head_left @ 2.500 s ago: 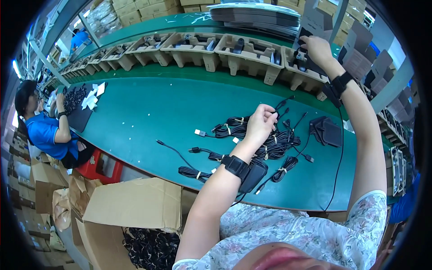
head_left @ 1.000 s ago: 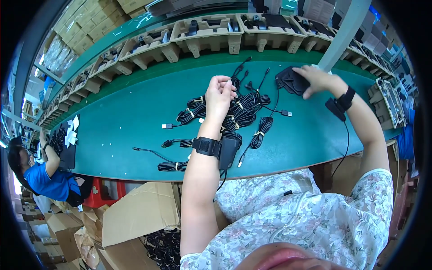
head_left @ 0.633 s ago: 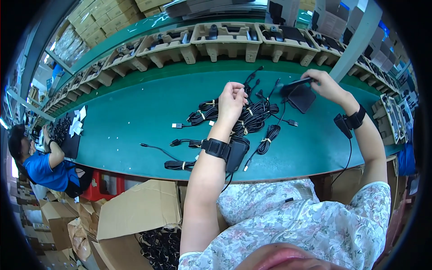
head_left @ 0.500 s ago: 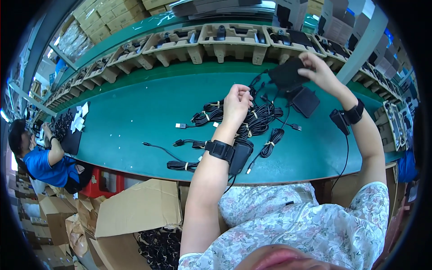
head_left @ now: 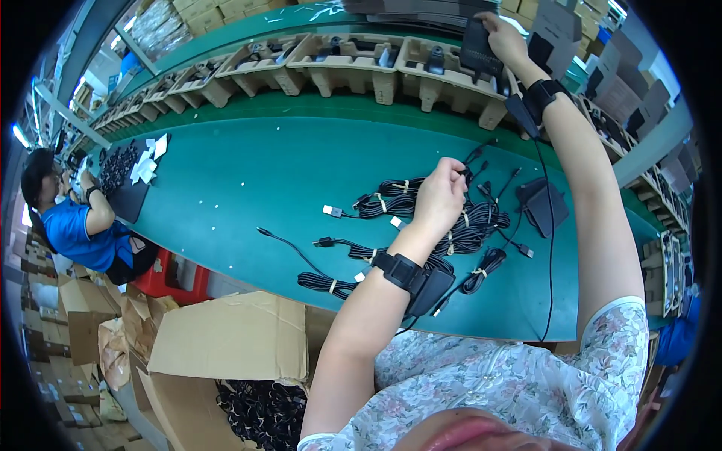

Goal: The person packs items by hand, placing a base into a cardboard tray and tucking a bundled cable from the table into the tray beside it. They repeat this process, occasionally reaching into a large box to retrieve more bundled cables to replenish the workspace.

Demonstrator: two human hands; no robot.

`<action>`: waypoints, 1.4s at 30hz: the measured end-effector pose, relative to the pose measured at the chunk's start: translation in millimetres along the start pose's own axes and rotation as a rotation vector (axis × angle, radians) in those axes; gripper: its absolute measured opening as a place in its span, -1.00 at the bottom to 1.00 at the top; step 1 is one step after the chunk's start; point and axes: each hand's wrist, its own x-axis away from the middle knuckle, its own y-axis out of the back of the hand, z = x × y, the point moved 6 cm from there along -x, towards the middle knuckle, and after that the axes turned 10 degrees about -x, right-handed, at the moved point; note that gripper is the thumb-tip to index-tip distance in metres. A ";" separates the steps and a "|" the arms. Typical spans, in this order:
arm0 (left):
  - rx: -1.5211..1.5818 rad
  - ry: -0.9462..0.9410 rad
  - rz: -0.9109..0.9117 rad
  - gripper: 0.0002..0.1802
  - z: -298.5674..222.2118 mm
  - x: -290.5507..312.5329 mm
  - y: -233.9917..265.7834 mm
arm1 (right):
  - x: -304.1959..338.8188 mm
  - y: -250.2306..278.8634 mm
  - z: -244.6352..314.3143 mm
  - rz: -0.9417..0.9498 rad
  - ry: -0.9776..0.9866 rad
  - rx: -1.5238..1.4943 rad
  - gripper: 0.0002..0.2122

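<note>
My right hand [head_left: 505,39] is raised at the far row of trays, gripping the upper edge of a black flat square pad-like piece [head_left: 478,51] over a brown moulded tray [head_left: 421,81]. My left hand [head_left: 440,197] is over the bundled black cables [head_left: 470,225] on the green table, its fingers pinched beside some cable ends; what they hold, if anything, is hidden. Pale ties bind the cables, and several show USB plugs. Right of the pile lies another black flat piece [head_left: 543,207]. A black strapped device is on each wrist.
Brown trays with black parts line the table's [head_left: 226,173] far side. At left a person in a blue shirt [head_left: 79,225] sits near white papers [head_left: 147,161] and a black pile. An open carton [head_left: 229,338] of black cables stands below the near edge. A metal post [head_left: 658,154] rises at right.
My right hand has carried the black square piece up and away from the table to the far tray. My left hand stays pinched at the cables. The whole view has shifted.
</note>
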 end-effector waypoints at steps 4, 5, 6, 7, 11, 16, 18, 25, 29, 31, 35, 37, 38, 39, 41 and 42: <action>-0.076 -0.045 -0.019 -0.85 -1.7 -2.4 -4.4 | 13.4 -36.0 -27.9 0.088 0.056 0.090 -0.75; -0.084 -0.054 -0.021 -0.85 -2.3 -4.1 -6.0 | 17.5 -37.5 -32.7 0.087 0.092 0.219 -0.74; -0.099 -0.050 -0.028 -0.85 -2.9 -1.4 -4.1 | 26.2 -44.3 -29.4 0.096 0.130 0.336 -0.73; -0.103 -0.024 -0.037 -0.85 -2.6 0.1 -2.8 | 34.4 -51.9 -25.9 0.104 0.170 0.453 -0.72; -0.233 -0.128 0.002 -0.86 -17.5 0.3 -0.1 | 59.8 -44.5 57.9 -0.176 0.633 0.397 -0.79; -0.424 -0.421 0.086 -0.84 -29.1 11.0 -5.9 | 138.1 -87.2 175.3 0.825 0.526 0.093 -0.80; -0.458 -0.363 0.124 -0.86 -20.6 8.5 -13.6 | 172.6 -101.5 180.8 1.187 0.392 0.126 -0.77; -0.381 -0.270 0.151 -0.79 -7.7 2.3 -20.1 | 200.8 -99.1 153.2 1.185 0.116 -0.371 -0.75; -0.009 -0.215 0.148 -0.70 -18.1 0.9 -12.5 | 178.7 -57.9 161.7 0.828 -0.188 -0.905 -0.74; 0.600 -0.094 0.194 -0.63 -29.3 1.9 -6.2 | 165.8 -27.9 170.3 0.683 -0.318 -1.000 -0.74; 1.094 0.050 0.114 -0.63 -41.3 3.1 18.7 | 154.3 6.0 154.1 0.657 -0.507 -1.254 -0.75; 1.089 0.022 0.098 -0.68 -27.0 -0.8 20.4 | 160.2 8.1 159.6 0.732 -0.526 -1.335 -0.76; 1.088 0.005 0.088 -0.72 -21.6 -3.9 22.7 | 165.5 8.8 156.8 0.685 -0.423 -1.135 -0.76; 1.087 -0.011 0.077 -0.75 -17.1 -7.0 23.2 | 171.1 8.5 154.7 0.633 -0.324 -0.936 -0.77; 1.056 -0.026 0.089 -0.76 -13.5 -10.0 18.3 | 176.4 7.0 155.7 0.577 -0.232 -0.734 -0.77; 1.024 -0.031 0.102 -0.77 -13.3 -9.8 14.6 | 179.1 9.4 169.6 0.558 0.025 -0.592 -0.78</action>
